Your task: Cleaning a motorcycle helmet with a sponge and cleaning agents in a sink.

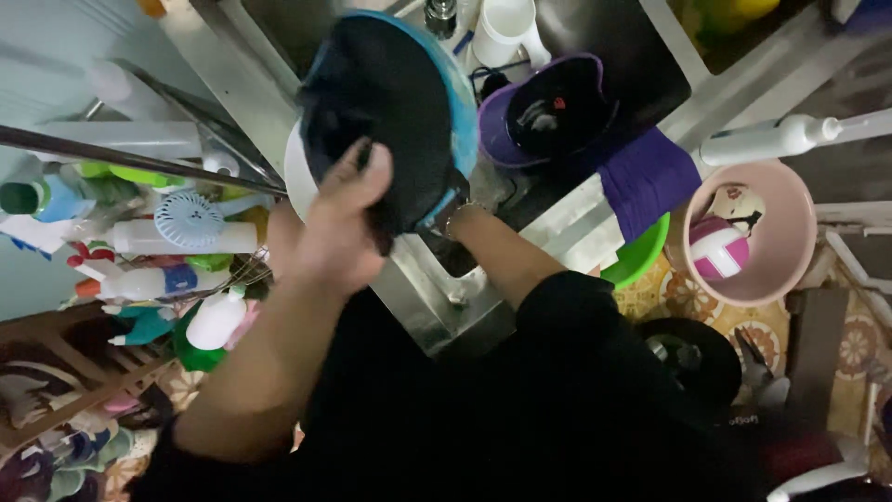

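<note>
Two hands: left (339,218) grips the black pan (386,112); right hidden behind it.

The pan (390,112) your left hand (339,228) grips is black with a blue rim. Just right of it sits a purple bowl (548,112) beside a purple cloth (646,181). Farther right you see a pink basin (790,232), a green one (641,260), and floral orange floor tiles (743,321).
</note>
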